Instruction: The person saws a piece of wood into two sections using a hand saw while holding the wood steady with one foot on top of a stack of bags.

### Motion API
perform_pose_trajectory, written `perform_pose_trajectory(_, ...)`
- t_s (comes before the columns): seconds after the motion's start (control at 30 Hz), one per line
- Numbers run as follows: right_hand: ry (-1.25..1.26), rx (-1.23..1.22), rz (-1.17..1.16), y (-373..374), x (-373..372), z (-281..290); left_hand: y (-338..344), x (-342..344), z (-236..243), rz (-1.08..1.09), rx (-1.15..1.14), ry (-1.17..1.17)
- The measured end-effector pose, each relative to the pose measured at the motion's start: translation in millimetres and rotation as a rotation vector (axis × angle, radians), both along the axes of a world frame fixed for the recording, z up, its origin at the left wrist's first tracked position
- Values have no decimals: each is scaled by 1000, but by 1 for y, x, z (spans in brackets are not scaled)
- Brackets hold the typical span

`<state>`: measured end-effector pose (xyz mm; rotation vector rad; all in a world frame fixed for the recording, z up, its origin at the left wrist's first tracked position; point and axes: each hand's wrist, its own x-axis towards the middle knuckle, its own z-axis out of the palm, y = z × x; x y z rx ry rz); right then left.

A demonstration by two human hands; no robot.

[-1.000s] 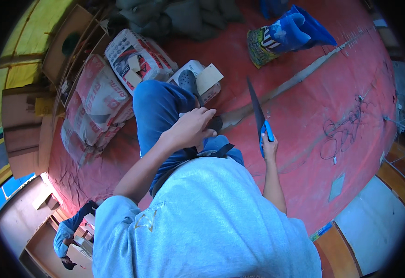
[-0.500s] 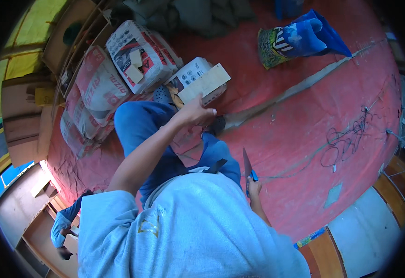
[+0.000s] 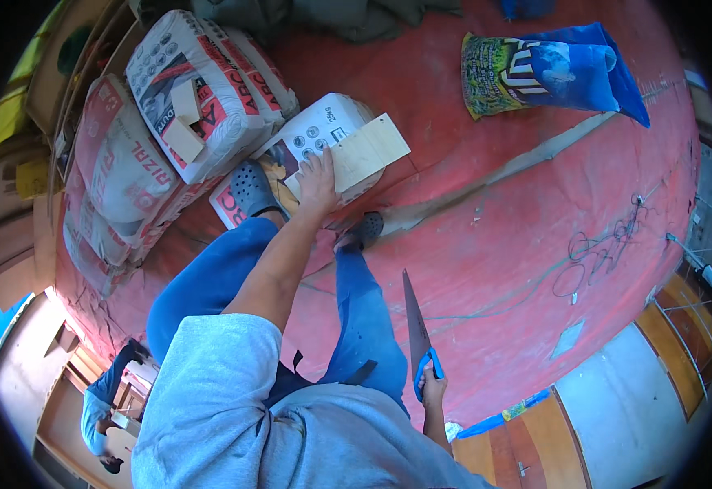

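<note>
My left hand is open, its fingers stretched over the near left end of a pale wooden board. The board lies across a white printed sack on the floor. In my right hand is the blue handle of a handsaw, held low at my right side with its blade pointing up and away, apart from the board. My foot in a grey clog is just left of the board; the other clog stands on the floor nearer to me.
Stacked sacks are at left, with two small wood offcuts on one. A blue and green bag lies at the far right. Tangled cord is on the red floor sheet. Another person bends at lower left.
My left hand has come down onto the board, its fingers now spread. My view has shifted, showing more of the saw and both clogs. The saw is still in my right hand.
</note>
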<state>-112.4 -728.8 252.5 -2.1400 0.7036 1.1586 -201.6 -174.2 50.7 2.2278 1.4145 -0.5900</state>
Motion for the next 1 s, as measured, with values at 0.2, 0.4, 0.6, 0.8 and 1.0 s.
perform_pose_trajectory(0.2, -52, -46, 72, 11, 9, 4, 11, 11, -19, -114, 129, -175)
perform_pose_trajectory(0.4, -50, -53, 39, 25, 13, -2, 31, 10, -11, -164, 61, -93)
perform_pose_trajectory(0.6, -65, 25, 20, 27, 18, -4, 30, -1, 10, -157, 100, -97)
perform_pose_trajectory(0.8, -93, 155, 89, 54, 23, 10, 12, -17, 66, 39, -18, 18)
perform_pose_trajectory(1.0, -229, 203, 203, 85, 66, 8, 28, 20, 136, -97, -319, 114)
